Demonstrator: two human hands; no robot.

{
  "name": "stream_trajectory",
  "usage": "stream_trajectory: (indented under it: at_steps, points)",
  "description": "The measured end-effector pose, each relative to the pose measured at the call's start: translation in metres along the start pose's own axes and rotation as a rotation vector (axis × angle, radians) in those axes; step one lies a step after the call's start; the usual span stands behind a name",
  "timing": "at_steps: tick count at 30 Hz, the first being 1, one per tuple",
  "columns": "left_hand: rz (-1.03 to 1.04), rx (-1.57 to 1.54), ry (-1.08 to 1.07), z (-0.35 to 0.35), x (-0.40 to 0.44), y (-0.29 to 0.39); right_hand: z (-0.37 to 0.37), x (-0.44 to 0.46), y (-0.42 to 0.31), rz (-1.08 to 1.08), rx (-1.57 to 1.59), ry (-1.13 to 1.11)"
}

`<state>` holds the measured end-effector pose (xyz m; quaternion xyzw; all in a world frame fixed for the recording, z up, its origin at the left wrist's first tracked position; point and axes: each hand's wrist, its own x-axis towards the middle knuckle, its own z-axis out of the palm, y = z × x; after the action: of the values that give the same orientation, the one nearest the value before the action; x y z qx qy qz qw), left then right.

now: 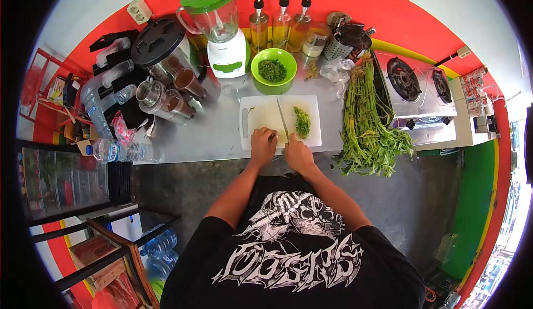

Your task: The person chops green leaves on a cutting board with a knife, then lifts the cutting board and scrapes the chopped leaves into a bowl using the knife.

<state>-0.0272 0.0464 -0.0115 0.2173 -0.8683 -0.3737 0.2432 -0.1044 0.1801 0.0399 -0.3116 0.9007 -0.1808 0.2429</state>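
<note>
A white cutting board [312, 102] lies at the front of the metal counter. My right hand [298, 152] is closed around the handle of a knife [282, 115], whose blade points away from me across the board. To the right of the blade rests a small heap of chopped greens [301, 123]. At the board's near edge my left hand [263, 146] is closed, fingers curled; a small dark bit shows at its fingertips, too small to name. Beyond the board stands a green bowl [256, 76] holding chopped dark leaves [272, 70].
Leafy green stalks [363, 115] lie right of the board, beside a gas stove [419, 92]. A blender [227, 51], pump bottles [282, 26] and a utensil holder [337, 48] line the back. Metal pitchers [166, 101] and a water bottle [119, 151] stand or lie left.
</note>
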Motion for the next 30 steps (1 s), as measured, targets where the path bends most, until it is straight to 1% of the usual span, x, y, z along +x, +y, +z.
stream_trajectory:
  at_steps: [2,5,10,12,14,15,19,22,26,28,30]
  points:
    - [0.041,-0.030,0.004,-0.002,0.000,-0.002,0.006,0.002,-0.001,-0.024,-0.009,0.018]
    - [0.048,-0.033,0.015,-0.003,-0.001,-0.001,0.013,0.002,-0.002,-0.018,0.010,-0.016]
    - [0.014,-0.080,0.010,0.001,0.000,-0.008,0.007,-0.005,-0.009,-0.006,0.037,-0.094]
    - [-0.043,-0.102,-0.038,0.001,0.001,-0.011,0.014,-0.003,-0.007,0.029,0.021,-0.114]
    - [0.001,-0.117,-0.019,0.001,-0.001,-0.014,0.024,-0.003,-0.006,0.059,0.005,-0.106]
    - [0.008,-0.110,-0.007,0.001,-0.001,-0.012,0.022,0.000,-0.013,0.139,-0.002,-0.179]
    - [0.045,-0.075,0.005,-0.004,-0.002,-0.005,0.014,0.004,-0.017,0.086,-0.072,-0.230]
    - [0.068,-0.078,-0.007,-0.004,-0.004,-0.005,0.012,0.006,-0.023,0.123,-0.110,-0.246]
    - [0.094,-0.101,-0.019,-0.007,-0.003,-0.010,0.014,0.001,-0.028,0.130,-0.097,-0.235]
    - [0.102,-0.089,-0.031,-0.009,-0.002,-0.010,0.006,0.006,-0.033,0.116,-0.094,-0.281]
    - [0.110,-0.111,-0.022,-0.010,-0.002,-0.008,0.004,0.012,-0.034,0.110,-0.098,-0.277]
